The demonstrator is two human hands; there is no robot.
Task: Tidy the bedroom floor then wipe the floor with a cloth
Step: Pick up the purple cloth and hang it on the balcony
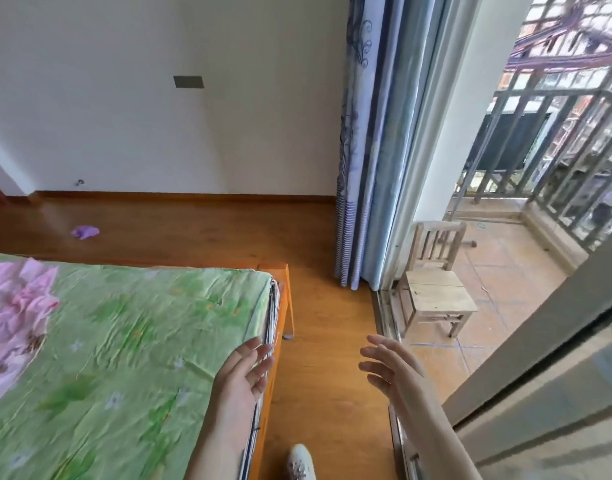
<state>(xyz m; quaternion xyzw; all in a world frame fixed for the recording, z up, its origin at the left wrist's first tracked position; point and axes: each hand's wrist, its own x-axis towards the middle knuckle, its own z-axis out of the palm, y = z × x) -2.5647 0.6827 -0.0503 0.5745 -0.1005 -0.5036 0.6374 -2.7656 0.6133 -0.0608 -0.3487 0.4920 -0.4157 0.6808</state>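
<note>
- The wooden floor (207, 223) ran from the white wall to the balcony door track.
- The bed (124, 341), under a green flowered sheet, filled the left foreground.
- A blue curtain (360, 168) hung at the door frame.
- A small wooden chair (436, 292) stood just outside on the tiles.
- Your left hand (244, 372) was released, fingers straight, over the bed's corner.
- Your right hand (389, 365) was likewise released and empty.
- A purple cloth (85, 232) lay crumpled on the floor near the far wall.

Both forearms are bare of sleeves, and one foot wears a white shoe (299, 462) with speckled decoration.
</note>
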